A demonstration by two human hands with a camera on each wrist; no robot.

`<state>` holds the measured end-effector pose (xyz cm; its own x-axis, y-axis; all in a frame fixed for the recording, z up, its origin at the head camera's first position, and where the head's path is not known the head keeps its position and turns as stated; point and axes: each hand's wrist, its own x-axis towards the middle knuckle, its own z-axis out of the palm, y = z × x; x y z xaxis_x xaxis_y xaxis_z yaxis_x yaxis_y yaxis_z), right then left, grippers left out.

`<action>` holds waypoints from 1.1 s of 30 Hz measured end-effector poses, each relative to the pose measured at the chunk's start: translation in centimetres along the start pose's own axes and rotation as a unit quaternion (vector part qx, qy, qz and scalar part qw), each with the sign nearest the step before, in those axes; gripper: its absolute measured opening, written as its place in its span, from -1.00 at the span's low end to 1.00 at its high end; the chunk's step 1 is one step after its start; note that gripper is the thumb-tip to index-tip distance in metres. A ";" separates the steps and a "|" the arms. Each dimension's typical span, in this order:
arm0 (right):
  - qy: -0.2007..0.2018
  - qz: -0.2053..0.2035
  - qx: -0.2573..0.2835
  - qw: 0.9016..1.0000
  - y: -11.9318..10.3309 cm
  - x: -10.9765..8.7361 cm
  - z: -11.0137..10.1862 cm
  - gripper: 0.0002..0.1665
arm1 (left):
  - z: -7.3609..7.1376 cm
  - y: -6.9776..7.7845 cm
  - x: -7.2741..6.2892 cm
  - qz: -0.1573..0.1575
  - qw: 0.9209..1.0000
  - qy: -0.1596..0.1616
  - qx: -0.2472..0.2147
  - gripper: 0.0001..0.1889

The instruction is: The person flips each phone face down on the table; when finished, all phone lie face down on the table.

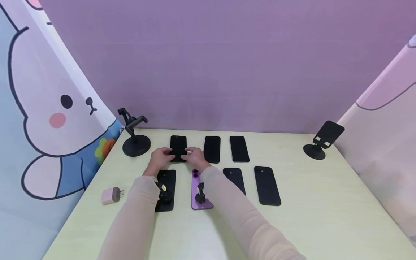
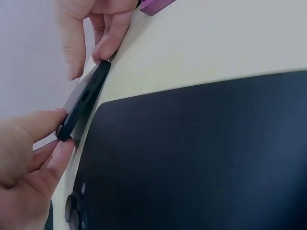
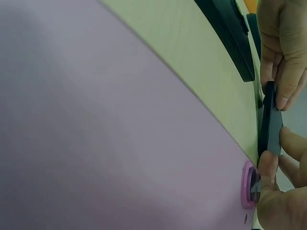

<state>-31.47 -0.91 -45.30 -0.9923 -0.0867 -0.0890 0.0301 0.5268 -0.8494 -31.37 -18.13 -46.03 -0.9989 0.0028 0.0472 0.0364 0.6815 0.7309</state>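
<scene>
A black phone point(image 1: 178, 146) in the back row, dark screen up, is held between both hands. At its left side my left hand point(image 1: 160, 159) pinches the edge, thumb and fingers on opposite faces. My right hand point(image 1: 196, 159) holds the right side by its fingertips. From the left wrist view, the phone point(image 2: 85, 98) has its port end toward the camera and looks slightly lifted at this end. Below the hands lie a black phone point(image 1: 169, 177) and a purple phone point(image 1: 196, 187), backs up, partly hidden by wrist cameras and sleeves.
Two more dark-screened phones point(image 1: 212, 150) point(image 1: 239, 149) lie in the back row. Two black phones point(image 1: 234, 177) point(image 1: 267, 186) lie back up at front right. Black stands point(image 1: 136, 145) point(image 1: 329, 134) stand at both sides. A pinkish charger plug point(image 1: 111, 196) lies at left.
</scene>
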 end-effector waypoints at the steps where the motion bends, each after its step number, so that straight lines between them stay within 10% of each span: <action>1: -0.002 -0.002 -0.013 1.000 0.0 0.1 -0.1 -0.51 | 0.0 0.0 0.0 0.001 1.000 -0.003 0.000 -0.58; 23: -0.011 -0.014 -0.044 0.999 0.2 0.5 -0.3 -0.50 | 0.2 -0.4 0.3 -0.004 1.000 -0.017 0.001 -0.60; 33: -0.038 -0.001 0.048 0.998 1.2 0.4 -1.1 -0.49 | 0.3 0.3 -0.1 -0.008 1.000 0.011 -0.018 -0.59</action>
<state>-31.99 0.63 -45.72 -0.9804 -0.1533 -0.1235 0.0434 0.4434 -0.8953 -31.23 -17.74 -46.01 -0.9985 -0.0240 0.0498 0.0220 0.6552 0.7551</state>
